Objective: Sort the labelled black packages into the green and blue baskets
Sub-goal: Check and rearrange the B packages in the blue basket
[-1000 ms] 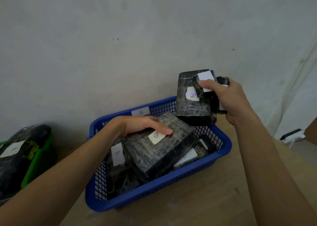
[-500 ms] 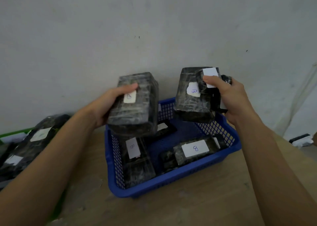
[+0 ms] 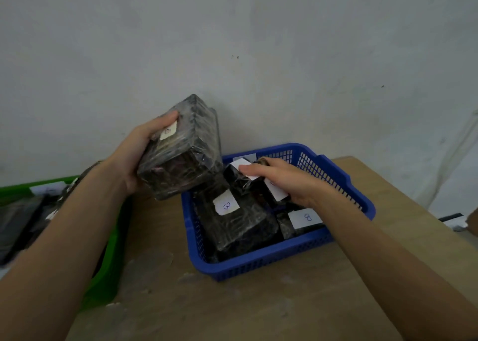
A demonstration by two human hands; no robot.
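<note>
My left hand (image 3: 134,157) grips a large black wrapped package (image 3: 183,157) with a white label, held in the air just left of the blue basket (image 3: 336,177). Inside that basket my right hand (image 3: 287,180) rests on small black packages (image 3: 248,183) with white labels, fingers curled over them. A big package labelled B (image 3: 232,219) lies in the basket's middle, and another labelled package (image 3: 302,220) lies at its near right. The green basket (image 3: 111,268) stands at the left with several black packages (image 3: 23,219) in it.
Both baskets stand on a wooden table (image 3: 232,309) pushed against a grey wall (image 3: 258,56). The table's right edge falls away near a dark and white object (image 3: 452,220) on the floor.
My right hand has lowered its packages from the air into the blue basket. My left hand still holds its package up, now tilted and a little further left. The view has shifted left.
</note>
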